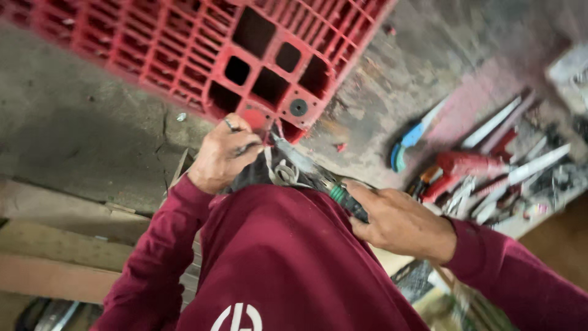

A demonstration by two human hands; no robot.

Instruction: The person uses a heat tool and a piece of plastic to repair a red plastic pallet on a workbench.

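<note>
crate (184,49) ahead, tools (490,165) right of it

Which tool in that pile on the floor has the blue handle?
The curved-grip tool lying at the pile's left edge, nearest the red plastic crate. Its handle is bright blue; the other tools beside it show red or pale metal.

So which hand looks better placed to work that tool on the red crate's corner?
The right hand, probably: it already grips the green-handled tool, whose tip points at the red crate corner. The left hand is busy pinching something small there.
</note>
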